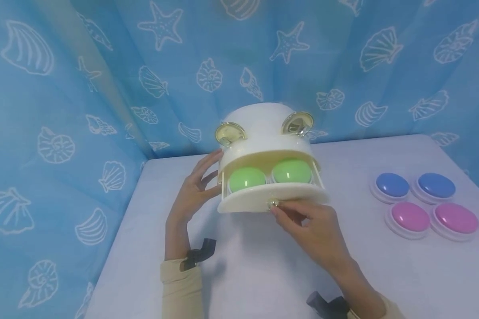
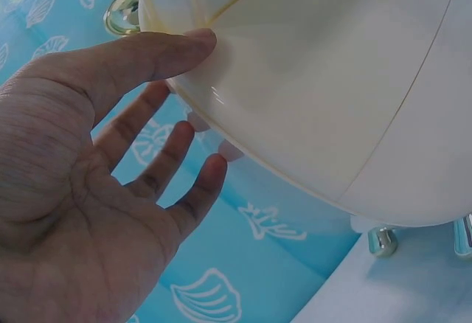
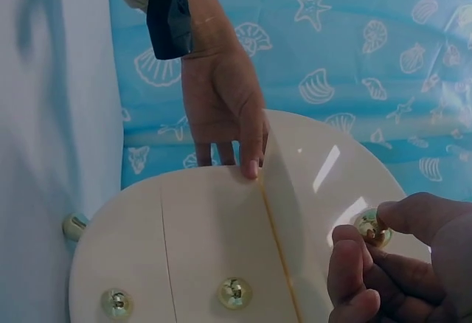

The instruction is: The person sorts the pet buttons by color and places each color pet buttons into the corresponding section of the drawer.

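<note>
A white rounded drawer cabinet (image 1: 259, 126) stands on the table, its upper drawer (image 1: 243, 203) pulled out. Two round containers, a left green-lidded one (image 1: 247, 178) and a right green-lidded one (image 1: 291, 171), sit side by side inside. My right hand (image 1: 317, 230) pinches the gold knob (image 3: 369, 228) on the drawer front between thumb and fingers. At the cabinet's left side is my left hand (image 1: 193, 192), its fingers spread. In the left wrist view, its thumb lies on the cabinet's front and its fingertips touch the curved side.
Right of the cabinet, two blue-lidded containers (image 1: 392, 184) stand behind two pink-lidded ones (image 1: 411, 216) on the white table (image 1: 255, 266). Two gold-rimmed discs (image 1: 297, 123) stick out from the cabinet's top. A blue shell-patterned curtain (image 1: 207, 40) hangs behind and at left.
</note>
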`<control>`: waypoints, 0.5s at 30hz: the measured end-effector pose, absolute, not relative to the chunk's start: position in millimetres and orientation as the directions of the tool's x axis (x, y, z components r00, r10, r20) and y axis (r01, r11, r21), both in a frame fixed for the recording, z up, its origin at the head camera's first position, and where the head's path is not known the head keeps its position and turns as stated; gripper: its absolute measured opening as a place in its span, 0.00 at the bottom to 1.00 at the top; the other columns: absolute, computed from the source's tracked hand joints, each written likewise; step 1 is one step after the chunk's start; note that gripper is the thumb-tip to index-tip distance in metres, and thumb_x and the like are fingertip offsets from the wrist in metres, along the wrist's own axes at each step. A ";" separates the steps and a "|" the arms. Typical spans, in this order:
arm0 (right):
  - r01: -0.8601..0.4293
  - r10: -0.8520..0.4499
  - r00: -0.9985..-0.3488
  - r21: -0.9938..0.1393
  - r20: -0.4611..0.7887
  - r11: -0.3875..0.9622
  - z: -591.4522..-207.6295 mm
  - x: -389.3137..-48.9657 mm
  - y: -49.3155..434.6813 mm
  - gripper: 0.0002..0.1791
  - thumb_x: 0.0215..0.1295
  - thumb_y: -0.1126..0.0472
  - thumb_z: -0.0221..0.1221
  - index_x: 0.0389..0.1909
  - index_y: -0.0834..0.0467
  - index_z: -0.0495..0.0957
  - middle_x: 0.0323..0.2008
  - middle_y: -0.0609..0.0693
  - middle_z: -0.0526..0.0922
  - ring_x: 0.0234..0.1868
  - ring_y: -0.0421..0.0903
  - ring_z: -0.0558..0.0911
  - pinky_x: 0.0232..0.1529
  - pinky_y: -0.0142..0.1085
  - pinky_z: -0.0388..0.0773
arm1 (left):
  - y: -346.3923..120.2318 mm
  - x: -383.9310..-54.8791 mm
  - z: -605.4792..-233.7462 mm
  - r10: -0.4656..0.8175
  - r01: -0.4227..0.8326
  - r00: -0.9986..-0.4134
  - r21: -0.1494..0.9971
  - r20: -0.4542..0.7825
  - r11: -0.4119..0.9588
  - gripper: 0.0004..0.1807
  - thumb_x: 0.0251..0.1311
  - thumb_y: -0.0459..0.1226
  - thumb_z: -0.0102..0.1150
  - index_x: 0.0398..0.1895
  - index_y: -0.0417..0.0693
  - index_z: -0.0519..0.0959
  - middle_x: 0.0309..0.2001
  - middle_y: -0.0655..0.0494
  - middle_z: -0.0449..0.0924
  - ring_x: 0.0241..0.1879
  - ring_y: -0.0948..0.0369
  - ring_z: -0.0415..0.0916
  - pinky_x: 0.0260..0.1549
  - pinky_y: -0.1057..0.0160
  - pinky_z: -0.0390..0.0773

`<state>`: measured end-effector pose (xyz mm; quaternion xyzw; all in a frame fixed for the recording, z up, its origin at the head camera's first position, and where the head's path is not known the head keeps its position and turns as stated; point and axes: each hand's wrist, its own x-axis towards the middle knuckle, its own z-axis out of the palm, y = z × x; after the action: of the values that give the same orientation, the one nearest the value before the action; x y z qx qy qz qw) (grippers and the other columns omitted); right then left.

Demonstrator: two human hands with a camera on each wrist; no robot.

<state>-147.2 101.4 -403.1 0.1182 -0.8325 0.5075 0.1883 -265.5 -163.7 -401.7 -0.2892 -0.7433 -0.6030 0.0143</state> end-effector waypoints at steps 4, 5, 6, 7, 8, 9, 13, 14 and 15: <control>-0.394 0.004 -0.897 -0.805 0.441 0.444 -404.6 -150.0 100.5 0.07 0.60 0.60 0.71 0.40 0.52 0.88 0.30 0.34 0.84 0.28 0.41 0.79 0.30 0.31 0.80 | -164.1 -266.2 -402.5 0.409 0.447 -0.834 0.889 0.371 0.105 0.40 0.58 0.24 0.66 0.75 0.48 0.64 0.75 0.60 0.58 0.75 0.63 0.50 0.69 0.43 0.61; -0.394 0.005 -0.897 -0.806 0.442 0.442 -404.8 -150.8 100.5 0.08 0.60 0.61 0.71 0.40 0.52 0.88 0.30 0.34 0.84 0.28 0.41 0.79 0.30 0.32 0.80 | -163.9 -266.5 -402.7 0.409 0.447 -0.834 0.889 0.371 0.103 0.40 0.58 0.24 0.66 0.75 0.48 0.65 0.75 0.60 0.58 0.75 0.63 0.50 0.69 0.42 0.61; -0.394 0.007 -0.897 -0.806 0.443 0.442 -405.0 -151.4 100.3 0.08 0.60 0.61 0.71 0.40 0.52 0.88 0.30 0.34 0.84 0.29 0.41 0.79 0.30 0.32 0.80 | -163.9 -266.7 -402.8 0.408 0.445 -0.834 0.890 0.371 0.101 0.40 0.58 0.24 0.66 0.75 0.48 0.65 0.75 0.61 0.58 0.75 0.63 0.50 0.69 0.42 0.60; -0.393 0.010 -0.897 -0.806 0.442 0.443 -405.1 -152.0 100.3 0.08 0.60 0.61 0.71 0.40 0.52 0.88 0.30 0.34 0.84 0.29 0.40 0.79 0.30 0.32 0.80 | -163.9 -266.7 -402.9 0.408 0.444 -0.834 0.891 0.371 0.098 0.40 0.58 0.24 0.66 0.75 0.48 0.65 0.75 0.61 0.58 0.75 0.63 0.50 0.69 0.41 0.60; -0.393 0.011 -0.897 -0.807 0.442 0.442 -405.2 -152.6 100.2 0.08 0.60 0.61 0.71 0.40 0.52 0.88 0.31 0.34 0.84 0.29 0.40 0.79 0.30 0.32 0.81 | -163.9 -266.6 -403.1 0.409 0.443 -0.834 0.891 0.370 0.098 0.40 0.58 0.24 0.66 0.75 0.48 0.64 0.75 0.61 0.58 0.75 0.63 0.50 0.69 0.41 0.60; -0.394 0.011 -0.896 -0.805 0.445 0.444 -405.1 -153.2 100.1 0.08 0.60 0.61 0.71 0.40 0.53 0.88 0.31 0.35 0.84 0.29 0.40 0.79 0.31 0.32 0.81 | -164.0 -266.6 -403.2 0.408 0.442 -0.835 0.892 0.369 0.096 0.40 0.58 0.24 0.66 0.75 0.48 0.64 0.75 0.61 0.58 0.75 0.62 0.50 0.69 0.41 0.60; -0.393 0.020 -0.893 -0.800 0.450 0.452 -404.6 -156.1 100.1 0.07 0.60 0.60 0.71 0.39 0.52 0.88 0.30 0.35 0.85 0.29 0.40 0.80 0.30 0.31 0.80 | -164.3 -266.2 -403.0 0.409 0.440 -0.835 0.893 0.368 0.095 0.41 0.58 0.23 0.66 0.75 0.47 0.64 0.76 0.60 0.57 0.75 0.62 0.49 0.69 0.43 0.60; -0.394 0.021 -0.892 -0.797 0.452 0.457 -404.3 -156.8 100.0 0.07 0.60 0.59 0.71 0.39 0.52 0.88 0.30 0.36 0.85 0.29 0.40 0.80 0.30 0.31 0.80 | -164.2 -266.1 -402.9 0.408 0.441 -0.835 0.892 0.369 0.096 0.41 0.58 0.23 0.66 0.75 0.47 0.65 0.76 0.60 0.57 0.75 0.62 0.49 0.69 0.43 0.60; -0.394 0.023 -0.891 -0.796 0.454 0.459 -403.9 -157.7 99.9 0.07 0.61 0.58 0.71 0.40 0.52 0.89 0.30 0.36 0.85 0.29 0.40 0.80 0.30 0.31 0.80 | -164.1 -266.1 -402.6 0.407 0.442 -0.835 0.892 0.370 0.095 0.41 0.58 0.23 0.66 0.75 0.47 0.65 0.76 0.60 0.57 0.75 0.62 0.49 0.69 0.43 0.60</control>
<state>-157.7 99.9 -403.9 0.1119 -0.8292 0.5079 0.2050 -266.1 -164.1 -402.6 -0.2868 -0.7399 -0.6084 0.0142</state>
